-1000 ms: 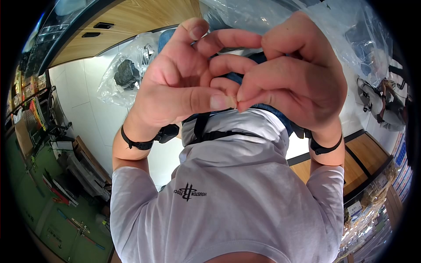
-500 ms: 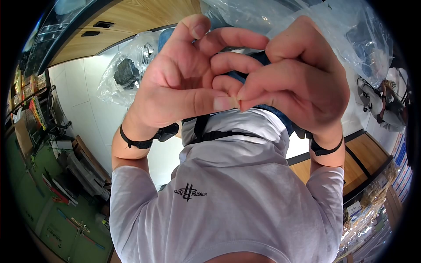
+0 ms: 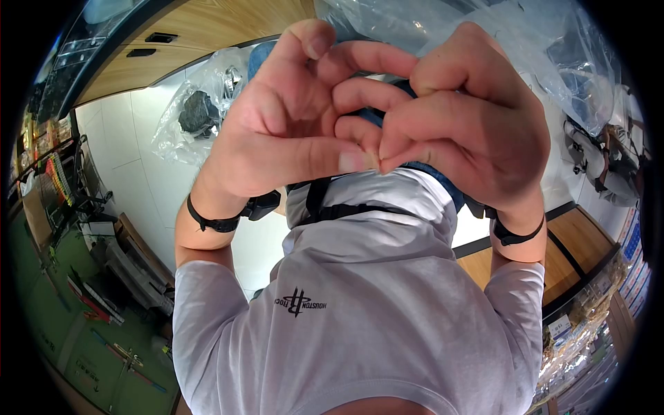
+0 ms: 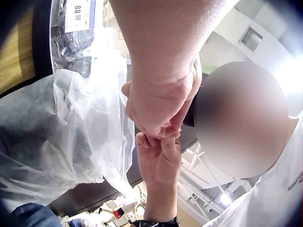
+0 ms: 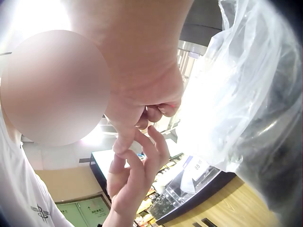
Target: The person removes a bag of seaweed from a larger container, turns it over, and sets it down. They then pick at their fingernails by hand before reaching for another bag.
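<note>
Both bare hands meet in front of the chest in the head view. My left hand [image 3: 277, 124] shows its palm, its fingers loosely bent and spread toward the other hand. The tip of its thumb touches the pinched thumb and finger of my right hand [image 3: 470, 117], whose other fingers are curled in. In the left wrist view, the right hand [image 4: 161, 165] is below the left hand [image 4: 161, 104]. The right wrist view has the left hand [image 5: 135, 179] below the right hand [image 5: 142, 104]. No object is visible at the touching fingertips; whether something tiny is there cannot be seen.
Clear plastic bags [image 3: 574, 62] stand beyond the hands at upper right. Another clear bag [image 3: 169, 131] with a dark item lies at left on the pale floor [image 3: 124, 166]. Wooden drawers [image 3: 200, 28] are at upper left, and a wooden unit [image 3: 574, 242] is at right.
The hands have shifted only slightly and remain in contact. Their finger positions are nearly the same.
</note>
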